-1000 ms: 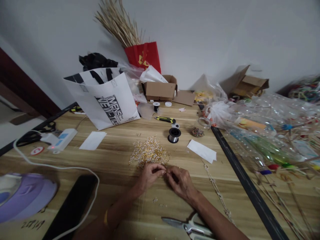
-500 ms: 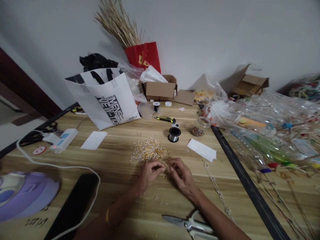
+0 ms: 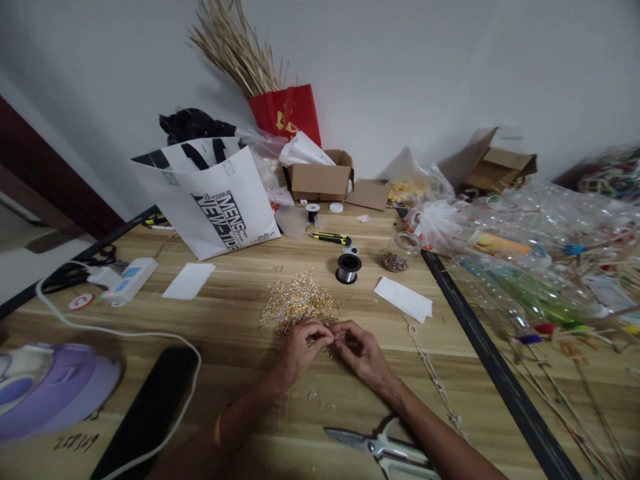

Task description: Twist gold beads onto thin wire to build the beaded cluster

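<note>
In the middle of the wooden table lies a loose pile of gold and clear beads (image 3: 300, 301), sparkling and tangled-looking. Just in front of it my left hand (image 3: 305, 345) pinches thumb and forefinger together; whatever is between them is too small to name. My right hand (image 3: 359, 350) meets it fingertip to fingertip, its fingers also closed in a pinch. A few tiny clear pieces (image 3: 312, 395) lie on the wood below my hands. To the right of my right forearm runs a knotted cord or chain (image 3: 434, 379) with a ring at its top.
Scissors (image 3: 380, 448) lie near the front edge by my right forearm. Beyond the pile stand a wire spool (image 3: 349, 269), a cutter knife (image 3: 330, 238) and a jar of beads (image 3: 400, 253). Plastic bottles (image 3: 540, 287) crowd the right; a power strip (image 3: 131, 279) and cable lie left.
My right hand has moved slightly left, so its fingertips now meet those of my left hand. The things on the table stay where they were.
</note>
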{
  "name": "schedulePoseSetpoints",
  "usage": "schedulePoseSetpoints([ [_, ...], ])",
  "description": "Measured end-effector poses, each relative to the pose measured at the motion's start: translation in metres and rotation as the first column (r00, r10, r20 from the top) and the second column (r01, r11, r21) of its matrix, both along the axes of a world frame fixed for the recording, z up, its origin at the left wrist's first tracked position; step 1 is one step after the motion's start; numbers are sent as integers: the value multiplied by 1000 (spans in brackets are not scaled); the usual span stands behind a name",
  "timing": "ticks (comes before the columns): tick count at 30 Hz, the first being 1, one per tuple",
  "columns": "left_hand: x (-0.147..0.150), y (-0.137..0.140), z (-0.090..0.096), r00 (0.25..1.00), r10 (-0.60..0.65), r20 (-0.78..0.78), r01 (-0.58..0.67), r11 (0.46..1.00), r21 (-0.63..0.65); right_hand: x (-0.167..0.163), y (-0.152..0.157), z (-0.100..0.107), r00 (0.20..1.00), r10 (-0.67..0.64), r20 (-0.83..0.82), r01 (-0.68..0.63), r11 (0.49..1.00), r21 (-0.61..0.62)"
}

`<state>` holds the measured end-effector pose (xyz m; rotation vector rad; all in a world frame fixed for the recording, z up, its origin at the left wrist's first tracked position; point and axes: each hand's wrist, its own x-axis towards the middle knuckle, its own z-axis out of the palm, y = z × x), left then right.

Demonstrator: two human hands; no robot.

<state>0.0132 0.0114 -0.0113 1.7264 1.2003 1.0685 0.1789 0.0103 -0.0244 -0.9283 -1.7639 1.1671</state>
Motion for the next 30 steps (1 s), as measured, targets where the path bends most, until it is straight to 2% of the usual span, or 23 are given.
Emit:
schedulePoseSetpoints([
  [5,-2,1,1,1000,9,21,-7,997,-77,3,2,-1,996,-63,68,50,983,179],
  [7,-3,1,0,1000,12,25,-10,997,-79,4,2,0,995,-87,53,74,975,210],
  [16,-2,1,1,1000,23,11,-23,998,-54,0,1,2,998,-62,-8,62,998,7],
  [21,-2,1,1,1000,10,-19,-10,999,-31,1,2,-5,996,-88,32,87,996,34],
  [26,-2,1,0,1000,11,-29,-12,1000,-18,2,3,-5,993,-77,91,65,991,119],
  [30,-4,1,-1,994,3,-105,0,1000,30,3,5,-3,992,-79,103,62,986,155],
])
